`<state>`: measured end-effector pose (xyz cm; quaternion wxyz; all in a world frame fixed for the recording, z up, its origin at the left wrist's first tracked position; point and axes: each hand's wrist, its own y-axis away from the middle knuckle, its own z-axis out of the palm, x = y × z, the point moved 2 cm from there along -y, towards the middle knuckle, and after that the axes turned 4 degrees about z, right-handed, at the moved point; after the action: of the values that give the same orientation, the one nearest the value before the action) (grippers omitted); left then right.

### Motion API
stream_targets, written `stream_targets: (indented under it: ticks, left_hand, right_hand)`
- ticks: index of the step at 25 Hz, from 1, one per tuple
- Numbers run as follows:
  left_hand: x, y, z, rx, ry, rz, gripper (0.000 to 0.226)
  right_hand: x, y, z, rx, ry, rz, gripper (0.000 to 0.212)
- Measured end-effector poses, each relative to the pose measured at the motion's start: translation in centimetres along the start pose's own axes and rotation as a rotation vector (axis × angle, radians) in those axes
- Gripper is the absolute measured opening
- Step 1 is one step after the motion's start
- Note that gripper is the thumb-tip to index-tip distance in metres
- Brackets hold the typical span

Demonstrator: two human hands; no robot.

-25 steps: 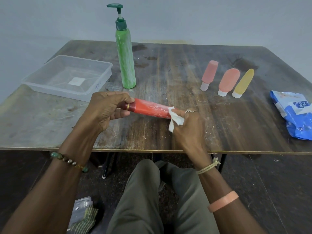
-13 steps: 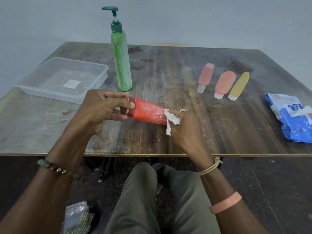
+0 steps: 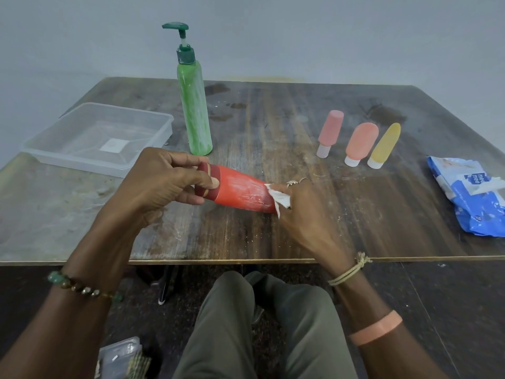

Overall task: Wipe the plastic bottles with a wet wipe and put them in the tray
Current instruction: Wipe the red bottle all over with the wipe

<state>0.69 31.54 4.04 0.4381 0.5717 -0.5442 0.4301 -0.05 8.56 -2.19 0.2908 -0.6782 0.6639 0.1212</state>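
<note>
My left hand (image 3: 161, 184) grips the cap end of a red tube bottle (image 3: 240, 191), held on its side just above the table. At the tube's other end my right hand (image 3: 297, 206) pinches a white wet wipe (image 3: 278, 198) against it. A clear plastic tray (image 3: 98, 138) sits at the left of the table with nothing in it. A tall green pump bottle (image 3: 194, 116) stands upright behind the tube. Three small bottles lie at the right: pink (image 3: 329, 132), salmon (image 3: 360, 142) and yellow (image 3: 384, 144).
A blue wet-wipe pack (image 3: 472, 195) lies near the table's right edge. The dark wooden table (image 3: 273, 236) is stained and dusty; its front edge runs just under my wrists. My knees are below it. A small box lies on the floor at lower left.
The red tube has been turned and tilted between my hands, its broad face now showing. The wipe stays at the tube's right end. The camera shifted slightly.
</note>
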Motion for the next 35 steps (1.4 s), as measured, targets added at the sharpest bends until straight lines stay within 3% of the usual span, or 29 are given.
stream_targets:
  ticks: [7, 11, 16, 19, 22, 25, 35]
  left_hand:
    - [1.1, 0.3, 0.1, -0.044, -0.098, 0.074, 0.051]
    - [1.4, 0.7, -0.3, -0.054, -0.166, 0.103, 0.051]
    - [1.7, 0.9, -0.2, -0.034, -0.246, 0.131, 0.048]
    - [1.9, 0.9, 0.1, -0.028, -0.285, 0.133, 0.048]
    - [2.0, 1.0, 0.5, -0.028, -0.281, 0.125, 0.051]
    - [2.2, 1.2, 0.7, -0.005, -0.306, 0.144, 0.049]
    - [2.3, 1.9, 1.1, 0.019, -0.34, 0.191, 0.053]
  right_hand:
    - [-1.5, -1.0, -1.3, -0.021, -0.029, -0.122, 0.027]
    - [-1.9, -1.5, -1.4, -0.007, -0.015, -0.226, 0.031]
    - [-2.6, -1.6, -1.4, 0.081, -0.12, -0.33, 0.03]
    - [-4.1, -1.9, -1.0, 0.142, -0.05, -0.499, 0.039]
    - [-4.5, -1.9, -1.1, 0.2, -0.117, -0.548, 0.035]
    - [-5.3, -1.7, -0.8, 0.257, -0.028, -0.629, 0.037]
    - [-2.4, -1.3, -0.4, 0.319, -0.065, -0.514, 0.051]
